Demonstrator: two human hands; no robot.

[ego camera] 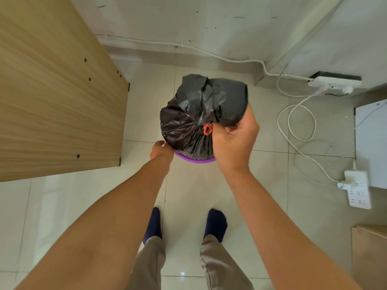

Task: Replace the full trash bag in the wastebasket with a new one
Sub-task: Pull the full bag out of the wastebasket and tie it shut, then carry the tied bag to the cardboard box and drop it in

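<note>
Nearest the camera, two feet in dark blue socks (pixel 215 223) are planted on the pale tiled floor (pixel 270 206). Just beyond them, the left hand (pixel 161 151) is set against the near left edge of the purple wastebasket (pixel 195 159), its fingers hidden, so their state cannot be told. The right hand (pixel 235 141) is curled round the gathered neck of the full black trash bag (pixel 201 114), beside an orange drawstring (pixel 208 129). The bag is seated in the wastebasket. Farther right, a white power strip (pixel 358 189) is seen.
</note>
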